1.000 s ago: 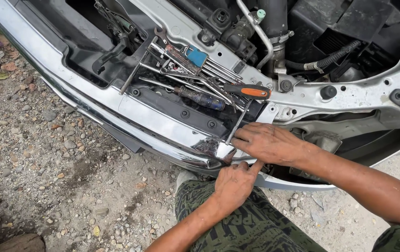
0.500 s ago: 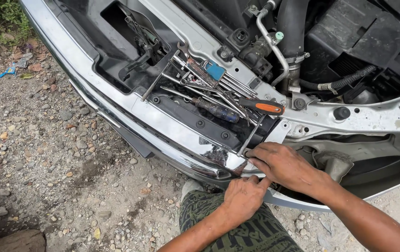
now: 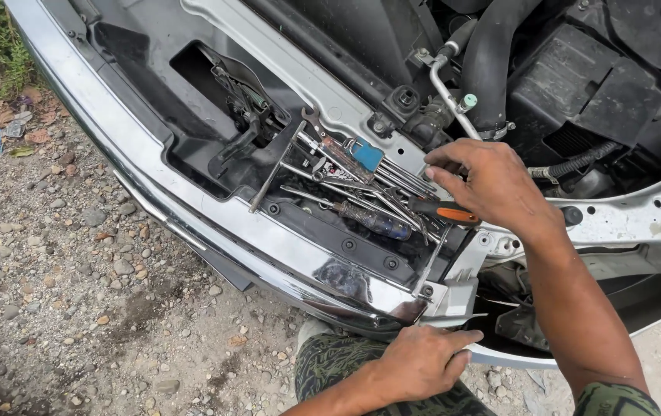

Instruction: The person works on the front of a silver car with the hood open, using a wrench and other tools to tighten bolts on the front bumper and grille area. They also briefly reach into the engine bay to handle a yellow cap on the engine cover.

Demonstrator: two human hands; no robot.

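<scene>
- The right hand [image 3: 492, 185] is hovering over the tools [image 3: 361, 189], fingers curled loosely, touching the orange-handled screwdriver [image 3: 446, 212].
- The left hand [image 3: 419, 362] is gripping the chrome bumper [image 3: 269, 246] edge.

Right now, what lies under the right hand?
Under the right hand an orange-handled screwdriver sticks out from the tool pile. Its shaft and whatever the fingers touch are covered.

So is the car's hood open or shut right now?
Open: the engine bay, hoses and radiator support lie uncovered, with tools laid on top under the right hand.
</scene>
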